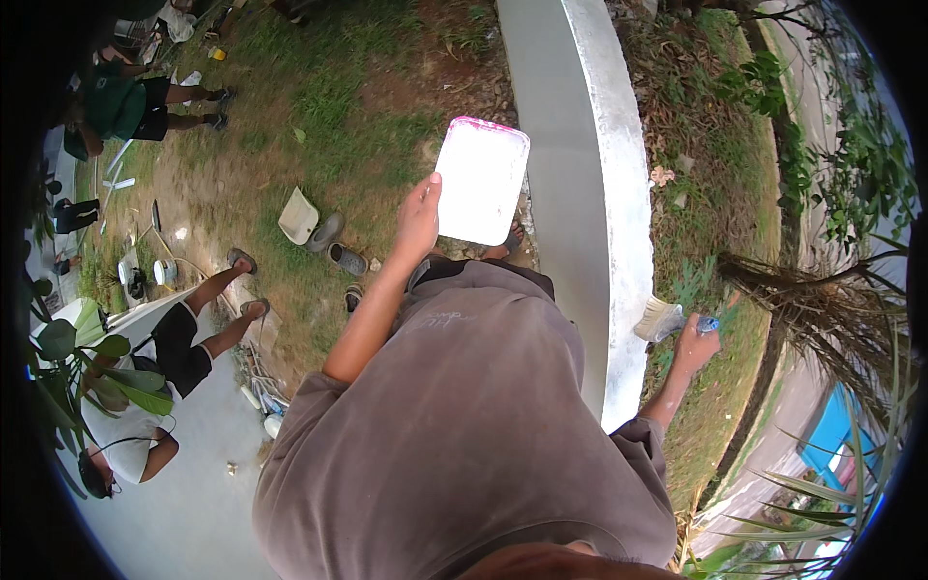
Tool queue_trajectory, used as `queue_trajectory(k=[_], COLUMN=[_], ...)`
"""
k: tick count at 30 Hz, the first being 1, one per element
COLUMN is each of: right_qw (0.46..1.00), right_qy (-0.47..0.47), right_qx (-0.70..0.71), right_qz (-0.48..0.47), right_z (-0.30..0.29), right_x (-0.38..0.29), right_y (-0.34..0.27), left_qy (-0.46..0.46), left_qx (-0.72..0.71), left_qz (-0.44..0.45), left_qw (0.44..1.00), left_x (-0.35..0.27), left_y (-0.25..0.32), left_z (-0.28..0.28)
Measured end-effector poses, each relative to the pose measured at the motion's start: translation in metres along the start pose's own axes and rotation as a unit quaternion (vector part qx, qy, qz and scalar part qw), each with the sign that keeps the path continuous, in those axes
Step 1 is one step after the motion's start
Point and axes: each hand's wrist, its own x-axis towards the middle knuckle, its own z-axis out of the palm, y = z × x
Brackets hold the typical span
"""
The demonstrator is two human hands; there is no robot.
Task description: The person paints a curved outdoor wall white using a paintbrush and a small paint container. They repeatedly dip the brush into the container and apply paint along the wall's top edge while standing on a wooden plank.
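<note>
My left hand (422,217) grips the left edge of a rectangular tray (482,181) with a pink-marked rim; its inside looks bright white, too bright to make out detail. My right hand (697,344) is closed on the blue, paint-marked handle of a wide paintbrush (660,320). The brush's pale bristles point left, over or against the outer edge of a low wall's white top (625,217); contact cannot be told. The wall's smooth grey side (565,181) runs along the right of my body, between the tray and the brush.
Grass and bare soil (326,109) lie left of the wall. Clog shoes (348,259) and a cream plastic piece (298,216) are on the ground. A person in a white shirt (138,435) and one in green (112,101) stand left. Dry palm fronds (790,290) hang at right.
</note>
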Motion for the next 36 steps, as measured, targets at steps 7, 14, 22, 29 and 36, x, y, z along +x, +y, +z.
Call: queue_trajectory(k=[7,14,22,29,36], right_qw=[0.942,0.947,1.000,0.946,0.908], right_qy=[0.024,0.039,0.011,0.052,0.014], right_qx=[0.327,0.316,0.000,0.319,0.407], right_qz=[0.070,0.030,-0.026,0.024,0.101], right_z=[0.041,0.121,0.014,0.029,0.122], right_x=[0.043,0.043,0.034,0.050,0.041], right_y=[-0.072,-0.099,-0.002,-0.054,-0.096], left_qy=[-0.011,-0.014,0.001,-0.006,-0.031], left_qx=[-0.019,-0.015,0.016,-0.049,-0.020], left_qz=[0.020,0.025,0.014,0.007,0.011], left_qw=[1.000,0.999,1.000,0.999,0.999], left_x=[-0.009,-0.012,-0.005,-0.003,-0.002], left_y=[0.015,0.021,0.015,0.020,0.030], left_z=[-0.001,0.002,0.000,0.004,0.007])
